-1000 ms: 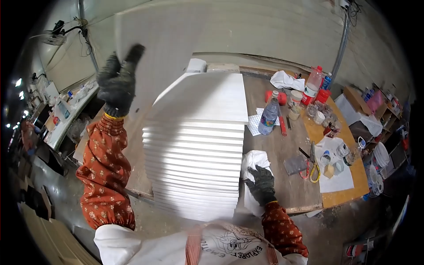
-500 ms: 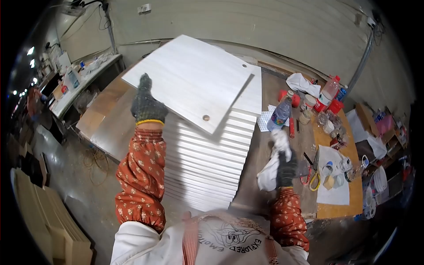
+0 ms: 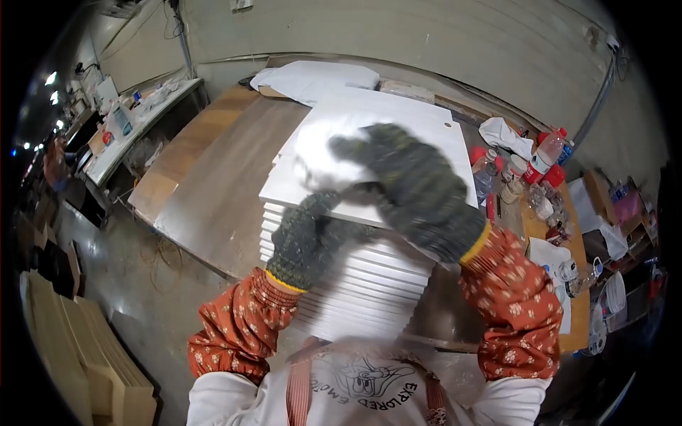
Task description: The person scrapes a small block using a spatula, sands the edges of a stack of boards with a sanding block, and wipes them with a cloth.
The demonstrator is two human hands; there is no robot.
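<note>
A white panel with a small round hole near its far right corner tops a stepped stack of white boards. My left hand, in a dark knit glove with a yellow cuff, grips this panel's near edge. Above the panel, my gloved right hand is smeared by motion. A blurred white cloth is at its fingertips, over the panel's left part. The right hand hides part of the panel's near edge.
On the right of the worktable stand a clear bottle, a red-labelled bottle and jars. White sheeting lies at the back. A side bench is at far left; tan boards stand on the floor below.
The tilted panel now lies lower on the stack. My left hand has shifted to its near edge. My right hand has swung from the right side of the table to over the panel with the cloth.
</note>
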